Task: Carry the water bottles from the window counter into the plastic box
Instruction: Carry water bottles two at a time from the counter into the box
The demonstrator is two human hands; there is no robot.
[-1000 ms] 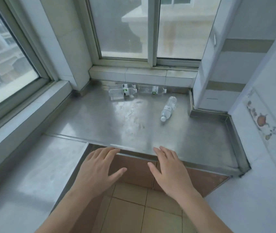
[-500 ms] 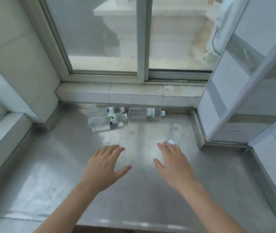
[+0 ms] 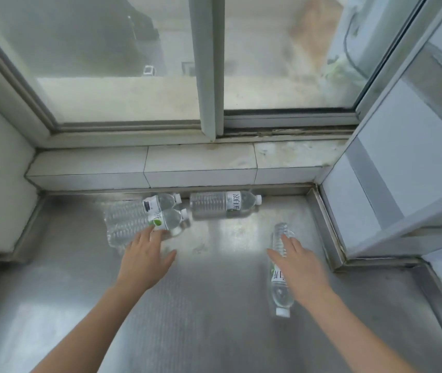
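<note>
Clear bottle (image 3: 279,275) under right hand's (image 3: 299,265) spread fingers (image 3: 285,239).

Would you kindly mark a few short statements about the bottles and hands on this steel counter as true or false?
1. Four water bottles lie on the counter. True.
2. All bottles stand upright. False: all lie on their sides.
3. The right hand is open over the lone bottle near the right wall. True.
4. The left hand holds a bottle lifted in the air. False: it is open, fingertips at the front bottle of the left pair.
5. The plastic box sits on the counter. False: no box is in view.
</note>
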